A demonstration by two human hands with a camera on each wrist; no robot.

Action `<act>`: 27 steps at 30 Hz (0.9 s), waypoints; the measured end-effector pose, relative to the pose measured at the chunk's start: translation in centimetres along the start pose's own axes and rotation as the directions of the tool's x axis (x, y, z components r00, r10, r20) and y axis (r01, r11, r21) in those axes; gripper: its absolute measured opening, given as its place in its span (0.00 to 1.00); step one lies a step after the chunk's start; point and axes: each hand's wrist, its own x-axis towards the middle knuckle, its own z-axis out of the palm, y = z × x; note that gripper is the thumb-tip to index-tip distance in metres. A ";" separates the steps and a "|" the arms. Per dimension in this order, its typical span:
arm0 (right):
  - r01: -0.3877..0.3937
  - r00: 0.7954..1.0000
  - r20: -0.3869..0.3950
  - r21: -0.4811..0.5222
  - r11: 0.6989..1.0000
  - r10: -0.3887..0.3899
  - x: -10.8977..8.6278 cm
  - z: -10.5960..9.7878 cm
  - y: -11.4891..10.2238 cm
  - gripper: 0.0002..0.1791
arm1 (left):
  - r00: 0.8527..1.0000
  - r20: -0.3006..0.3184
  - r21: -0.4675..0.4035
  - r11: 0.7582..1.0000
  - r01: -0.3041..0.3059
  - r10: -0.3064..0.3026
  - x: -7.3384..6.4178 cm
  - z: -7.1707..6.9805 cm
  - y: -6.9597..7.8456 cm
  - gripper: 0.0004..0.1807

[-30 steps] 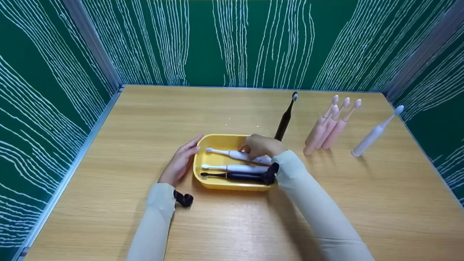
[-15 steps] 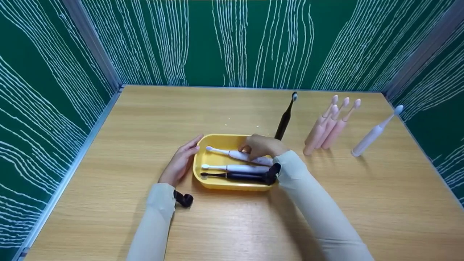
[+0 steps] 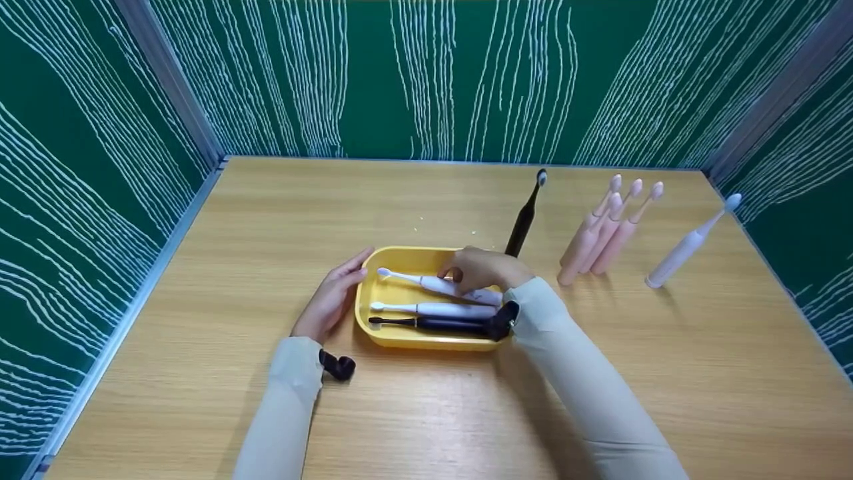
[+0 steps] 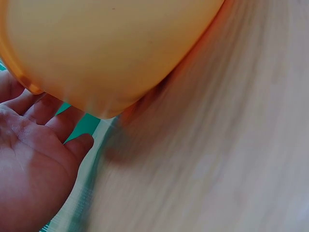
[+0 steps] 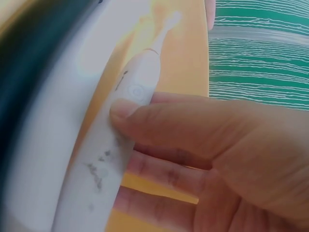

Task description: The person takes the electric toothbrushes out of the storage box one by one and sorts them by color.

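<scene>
A yellow tray (image 3: 433,344) sits on the table with electric toothbrushes lying in it. My right hand (image 3: 486,267) reaches into it and pinches the rearmost one, a white electric toothbrush (image 3: 436,285), by its handle. In the right wrist view the thumb is on the front of the handle and the fingers are behind it. In front lie another white electric toothbrush (image 3: 453,311) and a black electric toothbrush (image 3: 440,325), their right ends partly hidden. My left hand (image 3: 330,300) rests against the tray's left end, its fingers fairly straight along the outside.
Behind the tray a black electric toothbrush (image 3: 523,223) stands upright. Several pink electric toothbrushes (image 3: 610,243) stand grouped to the right, with a white one (image 3: 680,257) farther right. White specks (image 3: 474,232) dot the wooden table (image 3: 300,207). Green patterned panels (image 3: 373,80) enclose its back and sides.
My right wrist has shifted very slightly to the right. The held toothbrush stays almost in place, and my left hand and the tray have not visibly moved.
</scene>
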 end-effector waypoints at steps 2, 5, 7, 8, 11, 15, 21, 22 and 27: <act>-0.008 1.000 -0.001 0.005 1.000 0.008 -0.1 0.0 -0.1 0.24 | 1.000 -0.004 -0.002 1.000 0.004 -0.004 0.0 0.0 0.0 0.28; -0.025 1.000 -0.007 0.017 1.000 0.025 -0.2 -0.1 -0.1 0.24 | 1.000 -0.009 0.000 1.000 0.011 -0.011 0.0 0.0 0.0 0.28; -0.037 0.999 -0.010 0.029 0.999 0.037 -0.3 -0.1 -0.2 0.23 | 1.000 -0.010 0.004 1.000 0.012 -0.012 0.0 0.0 0.0 0.28; -0.045 0.999 -0.013 0.035 0.998 0.046 -0.4 -0.1 -0.2 0.23 | 1.000 -0.009 0.007 1.000 0.012 -0.011 0.1 0.0 0.0 0.28; -0.057 0.998 -0.020 0.052 0.997 0.058 -0.6 -0.1 -0.2 0.23 | 1.000 -0.009 0.013 1.000 0.008 -0.008 0.1 0.0 0.0 0.28; -0.019 0.999 -0.042 0.046 0.999 0.021 -0.9 -0.2 -0.1 0.23 | 1.000 -0.008 0.024 1.000 0.003 -0.002 0.1 -0.1 0.0 0.28; 0.006 0.998 -0.058 0.035 0.999 -0.004 -1.2 -0.4 -0.1 0.23 | 1.000 -0.001 0.025 1.000 -0.007 0.007 0.1 0.0 0.0 0.28; 0.000 0.998 -0.058 0.034 0.999 0.002 -1.3 -0.5 -0.1 0.23 | 1.000 0.001 0.026 1.000 -0.010 0.010 0.1 0.0 -0.1 0.28; -0.029 0.998 -0.051 0.048 0.998 0.032 -1.5 -0.6 -0.3 0.23 | 1.000 0.005 0.029 0.999 -0.018 0.017 0.1 -0.1 -0.2 0.28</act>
